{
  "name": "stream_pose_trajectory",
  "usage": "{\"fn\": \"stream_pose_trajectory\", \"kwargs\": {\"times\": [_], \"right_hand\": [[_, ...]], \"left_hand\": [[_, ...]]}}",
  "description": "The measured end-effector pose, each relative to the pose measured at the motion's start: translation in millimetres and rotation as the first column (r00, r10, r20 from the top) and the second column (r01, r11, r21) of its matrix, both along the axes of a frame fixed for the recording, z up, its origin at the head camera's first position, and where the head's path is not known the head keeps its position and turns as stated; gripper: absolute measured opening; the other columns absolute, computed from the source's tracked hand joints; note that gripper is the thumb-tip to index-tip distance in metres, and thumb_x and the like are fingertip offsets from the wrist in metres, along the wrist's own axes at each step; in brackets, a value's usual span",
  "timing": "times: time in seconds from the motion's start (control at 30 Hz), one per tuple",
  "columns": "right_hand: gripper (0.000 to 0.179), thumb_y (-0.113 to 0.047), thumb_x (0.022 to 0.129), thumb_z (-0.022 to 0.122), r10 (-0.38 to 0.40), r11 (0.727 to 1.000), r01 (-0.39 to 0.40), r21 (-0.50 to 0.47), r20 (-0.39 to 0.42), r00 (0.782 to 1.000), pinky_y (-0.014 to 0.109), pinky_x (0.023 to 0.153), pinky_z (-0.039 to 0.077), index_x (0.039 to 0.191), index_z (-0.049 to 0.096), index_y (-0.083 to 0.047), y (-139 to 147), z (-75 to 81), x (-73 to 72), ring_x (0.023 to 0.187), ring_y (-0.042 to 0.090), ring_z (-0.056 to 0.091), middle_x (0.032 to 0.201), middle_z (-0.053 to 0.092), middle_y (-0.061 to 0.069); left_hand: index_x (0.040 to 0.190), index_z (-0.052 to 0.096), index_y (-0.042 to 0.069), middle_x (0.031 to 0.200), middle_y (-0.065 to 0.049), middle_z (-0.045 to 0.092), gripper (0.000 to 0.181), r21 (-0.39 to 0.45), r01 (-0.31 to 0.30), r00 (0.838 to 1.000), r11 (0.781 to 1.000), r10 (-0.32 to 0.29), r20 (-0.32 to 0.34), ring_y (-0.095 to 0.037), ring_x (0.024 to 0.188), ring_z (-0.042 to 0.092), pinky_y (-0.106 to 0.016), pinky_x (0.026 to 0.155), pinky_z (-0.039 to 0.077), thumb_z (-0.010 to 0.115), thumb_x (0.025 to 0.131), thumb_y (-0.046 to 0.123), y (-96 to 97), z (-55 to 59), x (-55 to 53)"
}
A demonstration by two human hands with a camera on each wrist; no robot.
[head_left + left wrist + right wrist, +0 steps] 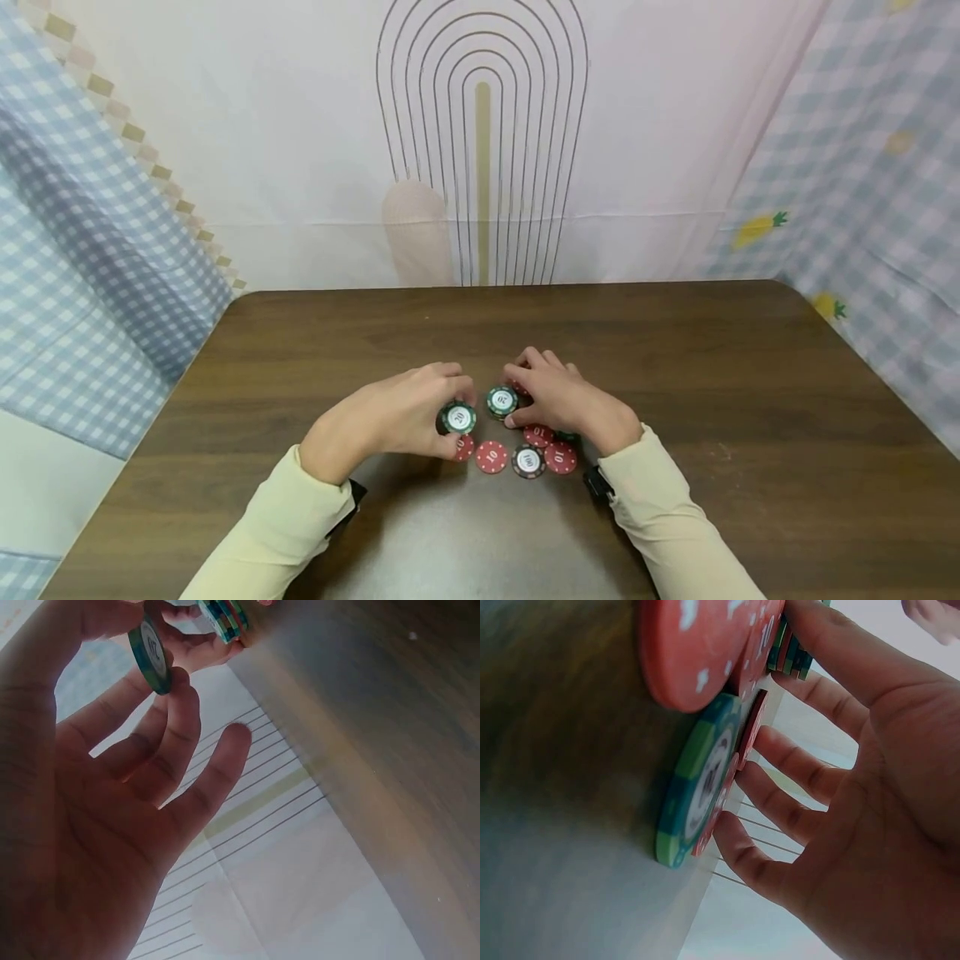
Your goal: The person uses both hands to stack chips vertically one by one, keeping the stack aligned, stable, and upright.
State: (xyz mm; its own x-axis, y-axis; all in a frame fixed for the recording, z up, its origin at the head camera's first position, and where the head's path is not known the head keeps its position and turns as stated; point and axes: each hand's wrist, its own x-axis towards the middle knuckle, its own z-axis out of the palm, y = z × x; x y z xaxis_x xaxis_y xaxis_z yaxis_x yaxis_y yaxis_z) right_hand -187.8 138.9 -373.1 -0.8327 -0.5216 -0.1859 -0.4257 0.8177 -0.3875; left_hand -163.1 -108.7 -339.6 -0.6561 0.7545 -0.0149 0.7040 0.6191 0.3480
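A green poker chip point(458, 417) marked 20 is pinched between the thumb and fingers of my left hand point(401, 408). The left wrist view shows this chip point(150, 654) tilted on edge, with the other fingers spread. My right hand point(566, 402) grips a small stack of chips point(502, 402), a green one on top, between thumb and index finger. In the right wrist view the stack point(793, 651) has green and red edges, and the remaining fingers reach past it near red chips point(753, 729) on the table.
Red chips point(492, 457) and a black chip point(528, 461) marked 100 lie in front of the hands. Another green chip point(701, 787) lies beneath the right hand, beside red ones. The brown wooden table point(337, 333) ends at a white curtain point(300, 167).
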Motion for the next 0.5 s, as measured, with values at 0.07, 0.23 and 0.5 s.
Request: {"fn": "stream_pose_trajectory", "kwargs": {"times": [0.07,0.23,0.5], "right_hand": [[0.042,-0.034,0.094,0.081,0.008,1.000,-0.008,0.009,-0.002,1.000,0.062,0.101,0.041,0.130,0.065,-0.021,-2,-0.2,-0.4,0.127,0.032,0.046,0.138,0.050,0.011],[0.041,-0.035,0.094,0.081,0.007,1.000,-0.007,0.020,-0.004,1.000,0.061,0.101,0.041,0.129,0.065,-0.021,-4,0.2,-0.3,0.126,0.032,0.046,0.137,0.051,0.010],[0.044,-0.033,0.094,0.082,-0.018,1.000,0.018,0.005,0.010,1.000,0.062,0.103,0.040,0.132,0.064,-0.018,-1,1.4,0.9,0.124,0.031,0.046,0.135,0.051,0.010]], "left_hand": [[0.111,0.071,0.013,0.104,0.004,0.061,0.036,0.018,-0.001,1.000,1.000,0.001,0.001,-0.012,0.091,0.060,-0.028,0.081,0.054,0.082,0.078,0.024,0.4,-0.5,-2.2],[0.112,0.073,0.010,0.104,0.003,0.064,0.034,0.058,0.012,1.000,0.998,-0.012,-0.007,-0.011,0.089,0.062,-0.027,0.080,0.055,0.081,0.080,0.021,4.7,-1.5,-9.1],[0.119,0.074,0.009,0.109,0.001,0.066,0.037,0.071,0.016,1.000,0.997,-0.017,0.013,-0.012,0.090,0.061,-0.028,0.081,0.054,0.080,0.084,0.016,18.2,-0.1,-23.2]]}}
